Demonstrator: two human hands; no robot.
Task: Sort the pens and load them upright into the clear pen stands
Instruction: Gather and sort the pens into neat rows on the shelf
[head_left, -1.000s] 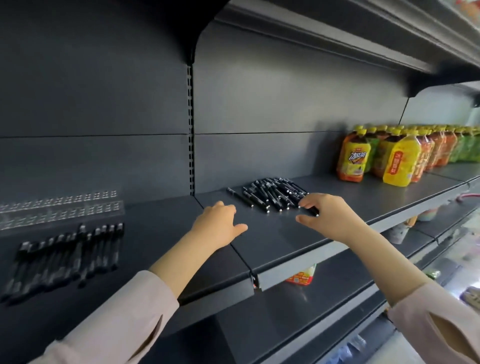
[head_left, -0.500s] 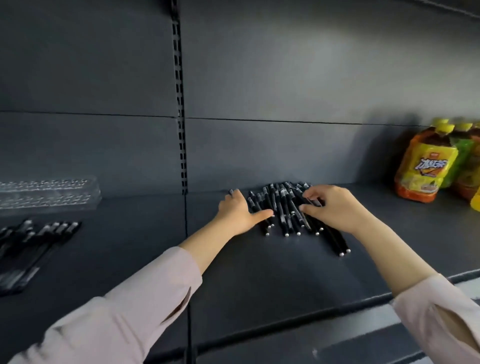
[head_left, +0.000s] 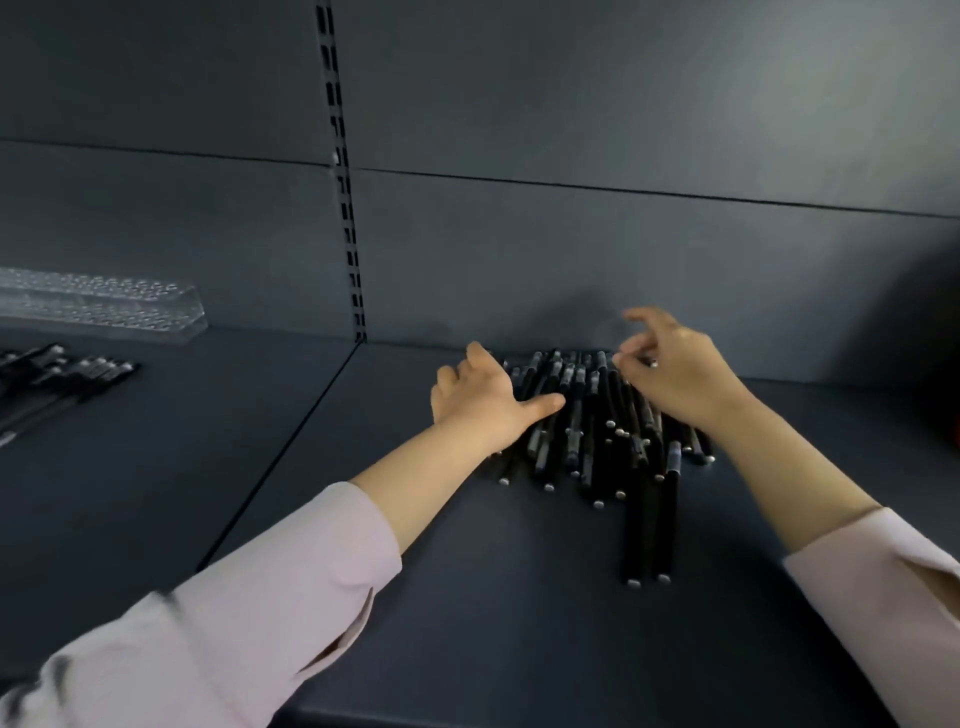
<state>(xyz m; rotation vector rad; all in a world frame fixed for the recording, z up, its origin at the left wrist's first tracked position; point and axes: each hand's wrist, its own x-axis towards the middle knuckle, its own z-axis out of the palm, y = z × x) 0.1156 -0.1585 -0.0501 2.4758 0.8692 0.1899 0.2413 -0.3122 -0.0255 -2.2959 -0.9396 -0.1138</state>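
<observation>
A heap of black pens (head_left: 582, 431) lies on the dark shelf (head_left: 467, 597), near the back wall. My left hand (head_left: 483, 402) rests on the heap's left side, thumb stretched across the pens. My right hand (head_left: 680, 376) hovers over the back right of the heap with fingers curled; thumb and a finger pinch the end of one pen (head_left: 650, 362), and the index finger is raised. Two pens (head_left: 649, 525) stick out of the heap towards the front. A clear pen stand (head_left: 104, 306) with rows of holes sits at the far left, with no pens in it.
A second group of black pens (head_left: 67, 371) lies flat in front of the clear stand. A slotted upright (head_left: 343, 208) divides the back wall. A seam runs between the two shelf boards. Something dark red (head_left: 951, 415) shows at the right edge.
The view has closed in on the heap. My right hand has moved from the heap's right side up to its back and pinched a pen end. My left hand stays on the left side.
</observation>
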